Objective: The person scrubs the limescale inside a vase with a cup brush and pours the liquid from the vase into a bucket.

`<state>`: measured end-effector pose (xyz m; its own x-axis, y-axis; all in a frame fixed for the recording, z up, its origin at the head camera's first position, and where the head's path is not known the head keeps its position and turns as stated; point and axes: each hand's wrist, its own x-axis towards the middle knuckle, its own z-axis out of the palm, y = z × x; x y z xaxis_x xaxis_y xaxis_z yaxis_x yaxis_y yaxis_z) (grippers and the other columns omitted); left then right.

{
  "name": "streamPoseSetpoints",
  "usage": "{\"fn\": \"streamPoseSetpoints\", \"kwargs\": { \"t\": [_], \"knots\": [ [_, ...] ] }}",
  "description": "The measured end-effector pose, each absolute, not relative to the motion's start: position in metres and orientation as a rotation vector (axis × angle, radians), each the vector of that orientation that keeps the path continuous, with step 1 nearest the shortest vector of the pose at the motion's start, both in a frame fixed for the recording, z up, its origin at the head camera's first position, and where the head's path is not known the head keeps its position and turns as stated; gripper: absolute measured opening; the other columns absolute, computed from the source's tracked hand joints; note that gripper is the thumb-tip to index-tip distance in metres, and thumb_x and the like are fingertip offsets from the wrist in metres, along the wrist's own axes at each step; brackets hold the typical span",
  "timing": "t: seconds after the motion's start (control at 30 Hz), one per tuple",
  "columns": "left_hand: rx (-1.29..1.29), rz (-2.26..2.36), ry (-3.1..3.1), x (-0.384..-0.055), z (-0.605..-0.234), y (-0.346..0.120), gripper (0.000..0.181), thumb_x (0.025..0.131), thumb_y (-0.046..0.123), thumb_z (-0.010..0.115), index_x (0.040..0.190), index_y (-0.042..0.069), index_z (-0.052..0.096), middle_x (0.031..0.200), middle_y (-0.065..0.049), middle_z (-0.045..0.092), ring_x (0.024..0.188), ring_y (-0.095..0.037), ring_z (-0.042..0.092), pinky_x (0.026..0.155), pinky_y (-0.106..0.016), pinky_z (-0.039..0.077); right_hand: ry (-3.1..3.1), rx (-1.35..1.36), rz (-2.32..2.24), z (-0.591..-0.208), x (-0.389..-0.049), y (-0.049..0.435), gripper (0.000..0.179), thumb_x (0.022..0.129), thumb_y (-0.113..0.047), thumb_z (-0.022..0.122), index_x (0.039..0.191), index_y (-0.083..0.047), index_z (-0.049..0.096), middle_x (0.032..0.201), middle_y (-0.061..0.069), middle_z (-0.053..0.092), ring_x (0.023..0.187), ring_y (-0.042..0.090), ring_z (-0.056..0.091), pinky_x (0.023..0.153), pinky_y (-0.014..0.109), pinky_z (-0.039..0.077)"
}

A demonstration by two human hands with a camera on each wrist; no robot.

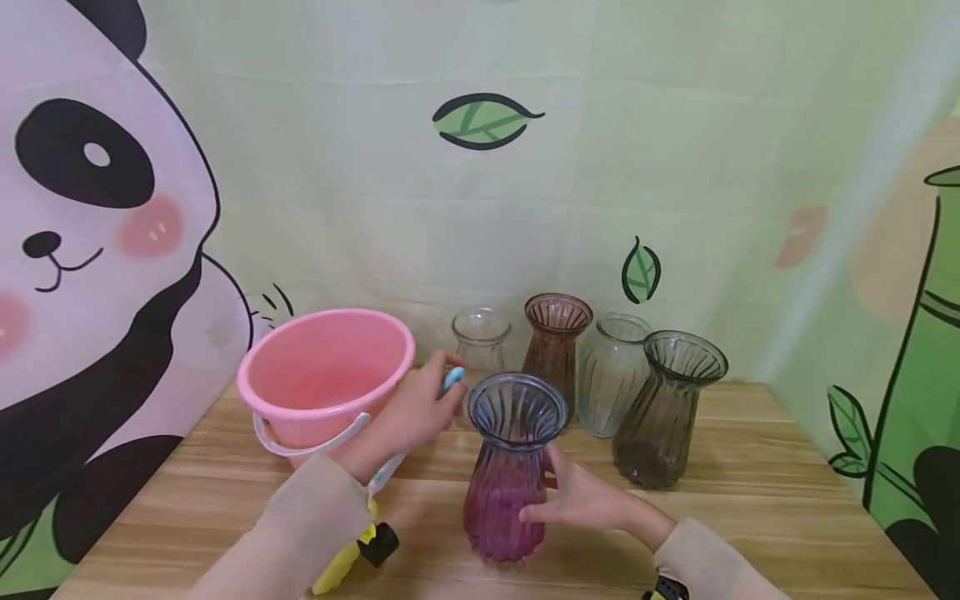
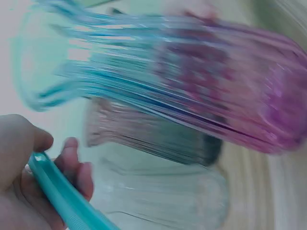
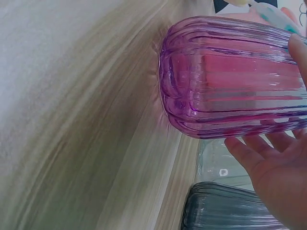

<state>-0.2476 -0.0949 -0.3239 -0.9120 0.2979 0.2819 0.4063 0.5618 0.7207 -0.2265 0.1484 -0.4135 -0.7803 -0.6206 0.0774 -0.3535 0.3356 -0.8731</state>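
A ribbed glass vase point(image 1: 504, 492), blue at its flared mouth and purple-pink below, has its base at the wooden tabletop. My right hand point(image 1: 581, 496) holds it low on the right side, thumb in front and fingers behind. In the right wrist view, the hand point(image 3: 283, 170) curves round the vase's pink body point(image 3: 230, 76). My left hand point(image 1: 420, 404) grips the teal handle point(image 1: 452, 379) of a long-handled brush, left of the vase mouth. Its spotted white stem point(image 1: 386, 473) passes under my wrist towards a yellow head point(image 1: 337, 569), partly hidden by the sleeve.
A pink bucket point(image 1: 300, 427) with a white handle stands at the left. Behind are a small clear vase point(image 1: 480, 337), a brown vase point(image 1: 551, 350), a larger clear vase point(image 1: 609, 383) and a dark grey vase point(image 1: 656, 425). A panda-printed cloth point(image 1: 337, 167) hangs behind the table point(image 1: 735, 500).
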Motion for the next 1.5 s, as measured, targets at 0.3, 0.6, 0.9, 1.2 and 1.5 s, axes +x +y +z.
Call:
{"fn": "streamPoseSetpoints", "kwargs": {
  "t": [0.3,0.6,0.9,1.2,1.5],
  "knots": [
    [-0.284,-2.007,-2.316,-0.239,-0.286,-0.125,0.046,0.095,0.043,0.04,0.069,0.006,0.053,0.049,0.003,0.033,0.046,-0.011,0.029,0.046,-0.023,0.025,2.334,-0.874,-1.441,-0.414,-0.226,0.148,0.085,0.074,-0.016,0.075,0.136,0.001,0.019,0.134,0.023,0.038,0.121,0.04,0.044,0.097,0.045,0.042],
    [-0.466,-2.522,-1.412,-0.227,-0.267,-0.171,0.043,0.096,0.016,0.022,0.055,0.012,0.035,0.047,0.002,0.026,0.043,-0.014,0.019,0.047,-0.025,0.013,2.361,-0.894,-1.41,-0.415,-0.227,0.148,0.087,0.075,-0.02,0.075,0.138,-0.001,0.017,0.135,0.023,0.038,0.122,0.04,0.044,0.097,0.043,0.042],
    [-0.629,-2.748,-0.461,-0.214,-0.263,-0.207,0.039,0.091,0.017,0.03,0.055,0.003,0.033,0.047,-0.005,0.026,0.041,-0.017,0.022,0.045,-0.025,0.018,2.391,-0.865,-1.392,-0.417,-0.227,0.149,0.088,0.075,-0.023,0.075,0.138,-0.004,0.016,0.135,0.021,0.039,0.123,0.038,0.044,0.097,0.044,0.041],
    [-0.605,-2.77,0.01,-0.199,-0.24,-0.225,0.036,0.081,0.024,0.036,0.052,0.004,0.029,0.045,-0.008,0.027,0.039,-0.021,0.023,0.042,-0.029,0.019,2.386,-0.867,-1.4,-0.419,-0.228,0.149,0.088,0.075,-0.023,0.075,0.138,-0.004,0.016,0.135,0.019,0.04,0.122,0.036,0.045,0.097,0.043,0.042],
    [-0.711,-2.804,0.039,-0.198,-0.229,-0.199,0.039,0.083,0.028,0.035,0.051,0.006,0.028,0.044,-0.006,0.026,0.039,-0.019,0.022,0.042,-0.026,0.019,2.379,-0.824,-1.4,-0.418,-0.227,0.15,0.088,0.076,-0.024,0.074,0.138,-0.004,0.016,0.136,0.019,0.039,0.123,0.037,0.044,0.097,0.042,0.042]
  ]
}}
